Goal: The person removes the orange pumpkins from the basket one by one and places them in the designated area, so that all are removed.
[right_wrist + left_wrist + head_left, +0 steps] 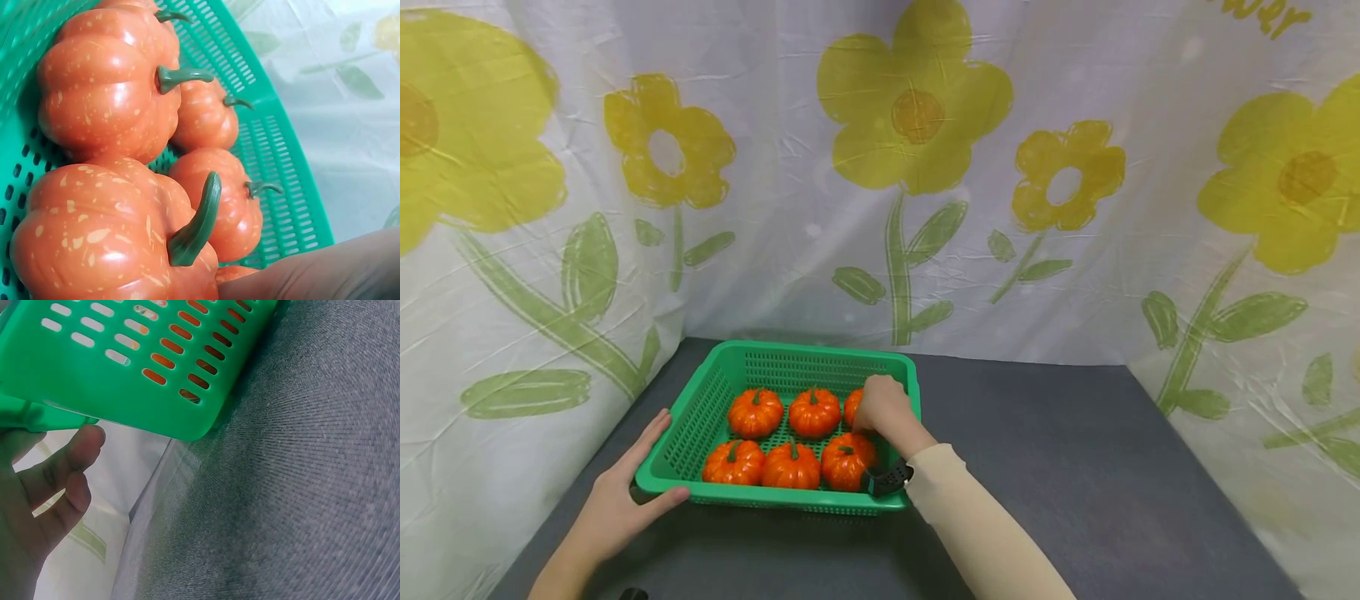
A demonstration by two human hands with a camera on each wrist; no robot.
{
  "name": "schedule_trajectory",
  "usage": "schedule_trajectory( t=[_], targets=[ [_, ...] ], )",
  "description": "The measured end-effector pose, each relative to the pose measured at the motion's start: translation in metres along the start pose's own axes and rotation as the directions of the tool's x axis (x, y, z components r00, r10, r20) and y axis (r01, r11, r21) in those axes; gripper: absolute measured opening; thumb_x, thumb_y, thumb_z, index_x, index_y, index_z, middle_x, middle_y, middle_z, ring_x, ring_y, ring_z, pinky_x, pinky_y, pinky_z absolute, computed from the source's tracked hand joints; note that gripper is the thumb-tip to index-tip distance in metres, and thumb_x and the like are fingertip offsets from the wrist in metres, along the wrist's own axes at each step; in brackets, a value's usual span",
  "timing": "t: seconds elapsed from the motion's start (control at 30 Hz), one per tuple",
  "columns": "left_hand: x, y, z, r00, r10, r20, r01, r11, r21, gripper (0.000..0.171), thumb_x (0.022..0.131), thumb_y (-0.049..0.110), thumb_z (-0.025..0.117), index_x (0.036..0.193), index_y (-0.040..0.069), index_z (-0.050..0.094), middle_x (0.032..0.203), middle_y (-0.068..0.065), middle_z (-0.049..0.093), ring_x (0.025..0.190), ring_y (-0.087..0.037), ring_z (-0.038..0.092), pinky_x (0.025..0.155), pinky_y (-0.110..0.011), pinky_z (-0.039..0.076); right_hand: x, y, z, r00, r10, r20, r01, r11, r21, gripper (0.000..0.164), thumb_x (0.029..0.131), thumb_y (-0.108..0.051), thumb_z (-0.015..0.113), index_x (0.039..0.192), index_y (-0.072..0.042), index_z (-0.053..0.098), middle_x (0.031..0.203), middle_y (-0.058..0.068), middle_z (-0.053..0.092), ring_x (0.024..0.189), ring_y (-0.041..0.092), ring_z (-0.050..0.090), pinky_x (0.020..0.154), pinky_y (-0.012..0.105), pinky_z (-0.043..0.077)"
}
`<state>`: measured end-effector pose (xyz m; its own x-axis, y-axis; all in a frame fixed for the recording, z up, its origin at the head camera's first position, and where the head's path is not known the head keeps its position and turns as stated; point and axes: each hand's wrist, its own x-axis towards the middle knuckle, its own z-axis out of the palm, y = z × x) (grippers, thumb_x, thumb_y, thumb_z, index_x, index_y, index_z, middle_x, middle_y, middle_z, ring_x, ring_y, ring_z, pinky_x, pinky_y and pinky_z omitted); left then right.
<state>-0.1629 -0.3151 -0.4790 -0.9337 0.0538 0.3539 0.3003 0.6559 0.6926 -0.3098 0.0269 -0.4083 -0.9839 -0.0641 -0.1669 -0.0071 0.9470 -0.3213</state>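
Several orange toy pumpkins with green stems stand in two rows in a green plastic basket. My right hand reaches over the basket's right side and grips the back-right pumpkin, largely covering it; the fingertips are hidden. Just in front of that hand sits the front-right pumpkin, large in the right wrist view with its curved stem. My left hand spreads around the basket's front-left corner, thumb by the front rim and fingers along the left side. The left wrist view shows its fingertips right under the rim.
The basket stands on a dark grey table, toward its back left. A white curtain printed with yellow flowers hangs behind and along both sides. A small black object shows at the bottom edge.
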Motion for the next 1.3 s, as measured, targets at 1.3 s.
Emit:
schedule_trajectory(
  t=[1.3],
  targets=[
    [-0.002, 0.0, 0.002, 0.999, 0.02, -0.025, -0.019, 0.999, 0.041, 0.101, 0.089, 0.025, 0.086, 0.17, 0.033, 0.027, 0.175, 0.019, 0.019, 0.136, 0.028, 0.014, 0.103, -0.077, 0.036, -0.014, 0.011, -0.006, 0.983, -0.111, -0.148, 0.157, 0.924, 0.349, 0.054, 0.077, -0.034, 0.096, 0.111, -0.001, 0.069, 0.096, 0.011, 0.069, 0.079, 0.026, 0.065, 0.061, 0.037, 0.054]
  ],
)
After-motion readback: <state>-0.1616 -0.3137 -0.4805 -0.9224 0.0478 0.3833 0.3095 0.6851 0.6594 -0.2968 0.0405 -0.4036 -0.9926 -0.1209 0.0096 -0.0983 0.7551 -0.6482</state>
